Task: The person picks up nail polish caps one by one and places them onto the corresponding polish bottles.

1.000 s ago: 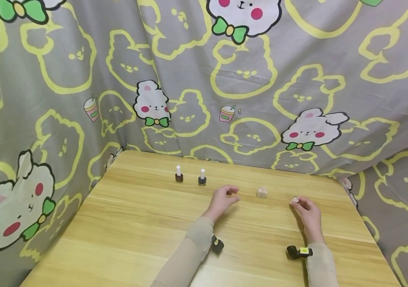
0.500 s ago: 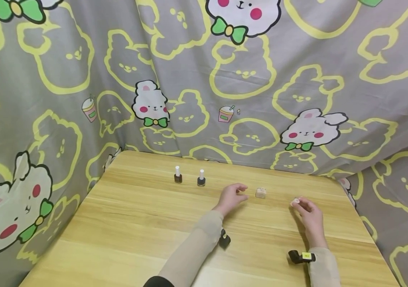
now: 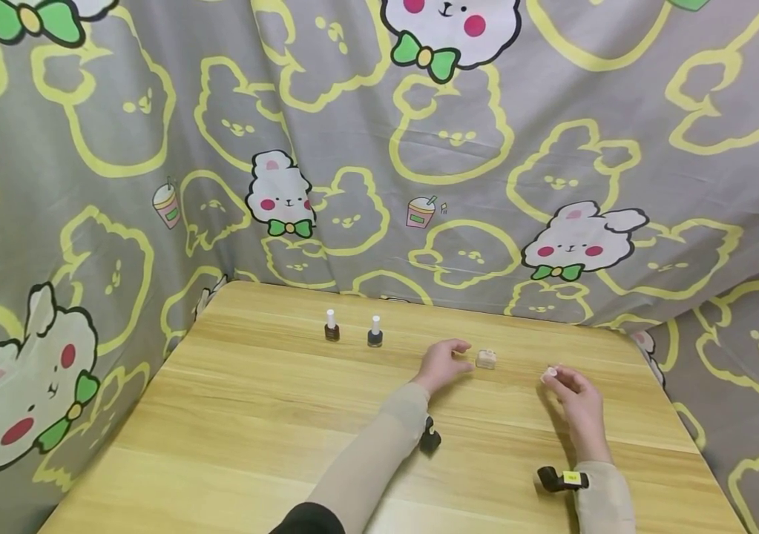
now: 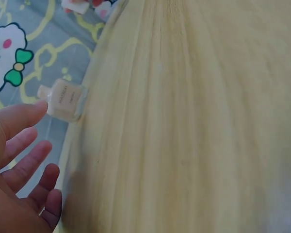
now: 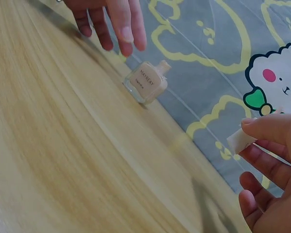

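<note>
A pale pink nail polish bottle [image 3: 486,360] stands upright on the table, its short neck bare in the right wrist view. Just left of it is my left hand [image 3: 444,365], fingers relaxed and parted, holding nothing. In the left wrist view the thumb overlaps the edge of the bottle [image 4: 66,101]; whether they touch I cannot tell. To the right of the bottle, my right hand [image 3: 579,406] pinches a small white cap [image 5: 241,141] between thumb and fingers, above the table. Any brush on the cap is not clearly visible.
Two more nail polish bottles with white caps, one dark brown [image 3: 332,332] and one near-black [image 3: 375,338], stand upright at the back left. Behind the wooden table [image 3: 272,415] hangs a grey patterned curtain [image 3: 352,133], close to its back edge.
My left hand has moved right, from between the dark bottles and the pale one to beside the pale bottle. The right hand stays nearly still with the cap.
</note>
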A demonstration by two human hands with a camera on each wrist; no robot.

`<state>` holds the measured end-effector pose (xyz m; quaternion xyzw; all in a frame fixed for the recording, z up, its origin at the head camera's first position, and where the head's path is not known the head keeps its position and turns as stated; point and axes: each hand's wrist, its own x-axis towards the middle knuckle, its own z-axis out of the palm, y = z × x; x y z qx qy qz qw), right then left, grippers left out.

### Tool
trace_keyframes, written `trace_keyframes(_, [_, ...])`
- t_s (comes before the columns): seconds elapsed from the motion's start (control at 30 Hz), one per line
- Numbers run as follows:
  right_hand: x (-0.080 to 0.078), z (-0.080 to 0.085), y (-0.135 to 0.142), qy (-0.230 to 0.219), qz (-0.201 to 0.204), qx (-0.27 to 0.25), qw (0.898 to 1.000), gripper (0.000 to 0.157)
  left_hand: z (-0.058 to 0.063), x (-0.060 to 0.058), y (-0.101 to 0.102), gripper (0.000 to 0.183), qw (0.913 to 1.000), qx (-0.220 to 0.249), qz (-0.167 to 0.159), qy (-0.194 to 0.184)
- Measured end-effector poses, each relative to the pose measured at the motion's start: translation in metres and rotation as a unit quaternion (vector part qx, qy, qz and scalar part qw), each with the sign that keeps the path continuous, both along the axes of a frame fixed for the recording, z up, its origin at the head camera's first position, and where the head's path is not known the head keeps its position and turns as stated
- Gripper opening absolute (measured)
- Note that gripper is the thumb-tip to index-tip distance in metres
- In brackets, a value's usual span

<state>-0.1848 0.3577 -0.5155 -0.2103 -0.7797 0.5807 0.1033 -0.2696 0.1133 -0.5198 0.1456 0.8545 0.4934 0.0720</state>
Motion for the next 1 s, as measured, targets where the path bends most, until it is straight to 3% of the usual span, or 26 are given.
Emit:
trace_keyframes(0.17, [0.0, 0.003, -0.003, -0.001, 0.011, 0.014, 1.0, 0.045, -0.001, -0.002, 0.005, 0.041, 0.9999, -0.012, 0.005, -0.001])
trace_keyframes(0.37, [0.0, 0.004, -0.004, -0.005, 0.012, 0.006, 1.0, 0.041, -0.002, -0.004, 0.012, 0.041, 0.9996, -0.026, 0.002, -0.002])
trace_keyframes(0.67, [0.0, 0.006, -0.006, -0.002, 0.015, 0.009, 1.0, 0.044, -0.001, -0.003, 0.026, 0.038, 0.994, -0.108, 0.007, 0.015])
trace_keyframes(1.0, [-0.001, 0.004, -0.008, 0.013, 0.021, 0.002, 1.0, 0.04, -0.002, -0.006, 0.036, 0.034, 0.9887, -0.145, 0.027, 0.029])
